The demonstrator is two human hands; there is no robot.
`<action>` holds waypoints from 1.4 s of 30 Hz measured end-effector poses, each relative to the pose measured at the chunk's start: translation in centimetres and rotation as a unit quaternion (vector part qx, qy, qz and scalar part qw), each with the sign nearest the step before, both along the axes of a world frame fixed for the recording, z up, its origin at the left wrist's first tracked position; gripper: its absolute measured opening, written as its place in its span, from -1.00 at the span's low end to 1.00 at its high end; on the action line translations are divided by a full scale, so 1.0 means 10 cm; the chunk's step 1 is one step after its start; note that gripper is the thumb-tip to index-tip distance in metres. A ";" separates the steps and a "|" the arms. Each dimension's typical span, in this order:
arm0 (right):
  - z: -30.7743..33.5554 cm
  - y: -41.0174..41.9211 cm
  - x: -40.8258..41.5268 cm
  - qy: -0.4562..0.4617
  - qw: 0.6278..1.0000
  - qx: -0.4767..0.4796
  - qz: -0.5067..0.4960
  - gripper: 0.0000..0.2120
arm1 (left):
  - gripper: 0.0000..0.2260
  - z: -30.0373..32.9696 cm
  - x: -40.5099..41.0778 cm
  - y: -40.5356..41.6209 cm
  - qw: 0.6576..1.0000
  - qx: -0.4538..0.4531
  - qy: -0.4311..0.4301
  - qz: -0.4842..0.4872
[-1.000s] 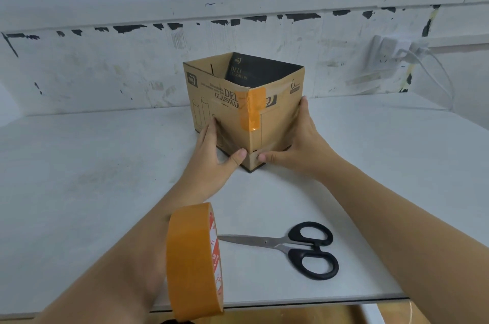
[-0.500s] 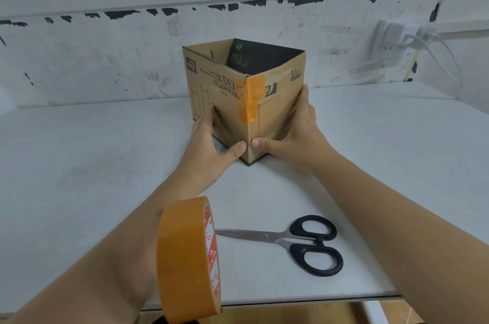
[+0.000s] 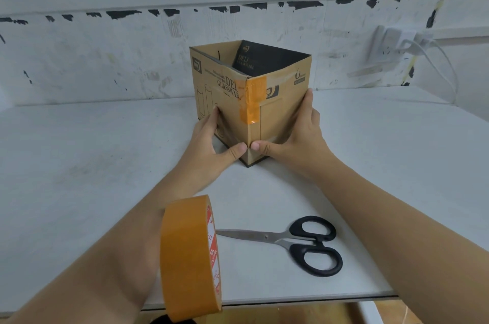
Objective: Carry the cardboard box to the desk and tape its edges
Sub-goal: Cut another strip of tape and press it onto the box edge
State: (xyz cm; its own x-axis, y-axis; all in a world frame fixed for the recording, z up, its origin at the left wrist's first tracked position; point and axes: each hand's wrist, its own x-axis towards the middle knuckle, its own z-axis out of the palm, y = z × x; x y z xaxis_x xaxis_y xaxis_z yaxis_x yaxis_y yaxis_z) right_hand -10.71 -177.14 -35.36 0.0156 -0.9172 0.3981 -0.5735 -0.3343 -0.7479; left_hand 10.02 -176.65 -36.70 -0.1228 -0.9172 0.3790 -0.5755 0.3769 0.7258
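Thumbs risen, open-topped cardboard box, orange-taped corner

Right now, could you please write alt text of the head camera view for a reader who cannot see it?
Two hands, left hand and right hand, press an open cardboard box at its taped front corner on a white desk. An orange tape roll rings the left forearm; scissors lie nearby.

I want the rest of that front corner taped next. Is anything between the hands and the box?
Nothing visible. The left hand and right hand already press flat on the cardboard box, thumbs meeting at its front corner below the orange tape strip. The tape roll rings the left forearm.
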 end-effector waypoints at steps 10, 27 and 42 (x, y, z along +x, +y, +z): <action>0.03 0.01 0.05 0.034 0.999 -0.014 -0.026 0.43 | -0.12 0.02 -0.01 0.01 1.000 0.000 -0.015 0.024; -0.02 0.02 0.00 0.003 1.000 -0.008 -0.007 0.33 | -0.56 0.13 -0.15 0.17 0.955 -0.170 -0.241 0.042; 0.00 0.03 0.01 0.011 1.000 0.008 0.010 0.29 | -0.66 0.08 -0.17 0.16 0.950 -0.200 -0.240 0.006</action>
